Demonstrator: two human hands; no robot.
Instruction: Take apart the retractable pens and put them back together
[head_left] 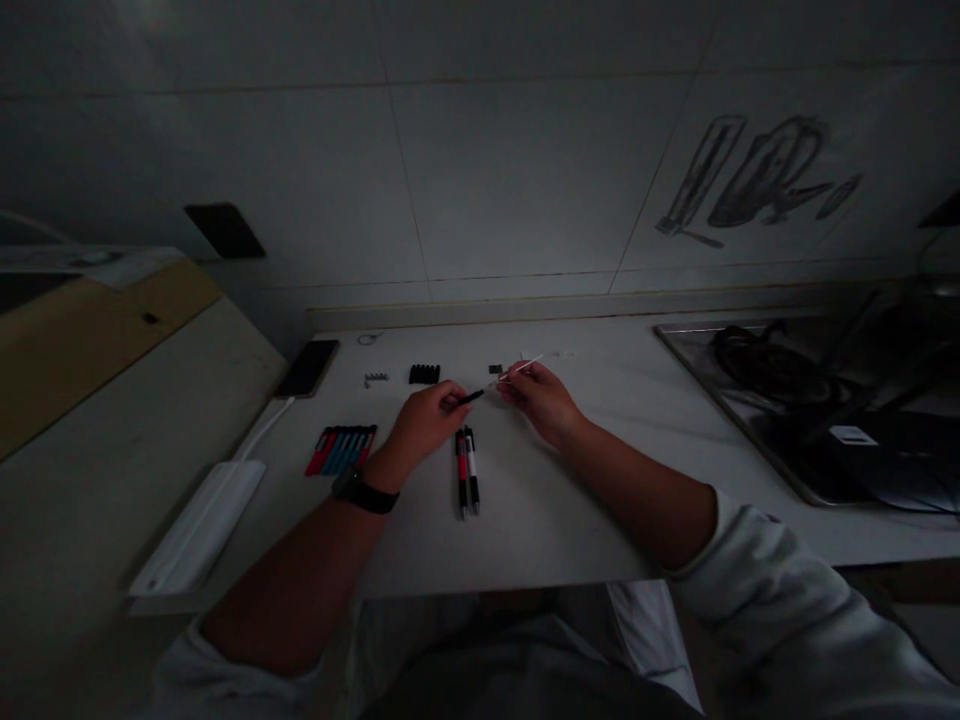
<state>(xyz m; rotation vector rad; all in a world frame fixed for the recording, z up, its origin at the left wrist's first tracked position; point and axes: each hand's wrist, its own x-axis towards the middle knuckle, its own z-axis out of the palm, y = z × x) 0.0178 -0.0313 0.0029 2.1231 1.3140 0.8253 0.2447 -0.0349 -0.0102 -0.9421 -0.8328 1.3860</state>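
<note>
My left hand (424, 420) is closed round a small black pen part (470, 397) that points to the right. My right hand (537, 393) pinches a thin white refill (523, 367) that slants up to the right, its lower end close to the black part's tip. Both hands hover over the white counter (585, 500). Just below them two assembled pens (466, 470), one red and one white with black grips, lie side by side. A black watch sits on my left wrist.
A row of red and blue pen barrels (341, 449) lies at the left. Black grips (424, 373), small springs (375, 379) and a dark phone (308, 367) lie further back. A white power strip (199, 525) sits at the counter's left edge. A stove top (825, 410) fills the right.
</note>
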